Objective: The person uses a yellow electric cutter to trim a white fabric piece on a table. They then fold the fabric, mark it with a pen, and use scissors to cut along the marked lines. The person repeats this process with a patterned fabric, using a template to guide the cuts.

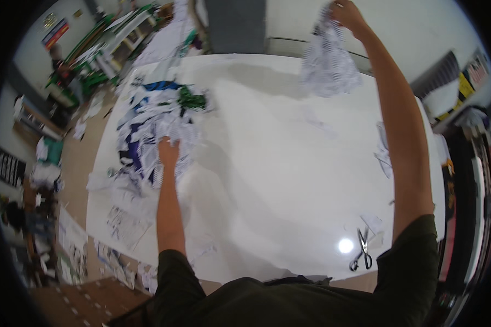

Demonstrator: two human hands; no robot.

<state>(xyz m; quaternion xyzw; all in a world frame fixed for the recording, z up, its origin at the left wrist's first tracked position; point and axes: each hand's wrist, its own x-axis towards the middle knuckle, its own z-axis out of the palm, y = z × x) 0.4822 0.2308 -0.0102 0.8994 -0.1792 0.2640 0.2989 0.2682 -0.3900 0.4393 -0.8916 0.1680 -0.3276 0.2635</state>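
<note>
At the far right, my right hand is raised high, its fingers pinched around the top of a white fabric piece with thin dark stripes. The cloth hangs down over the table's far edge area. My left hand presses into a heap of fabric scraps on the left of the table, its fingers curled into striped white cloth. White, dark blue, purple and green pieces are tangled in that heap. The left fingertips are partly hidden by the cloth.
Scissors lie on the white table near its front right, beside small paper scraps. More scraps sit along the right edge. Printed sheets are at front left. Fabric rolls stand at right; people are in the left background.
</note>
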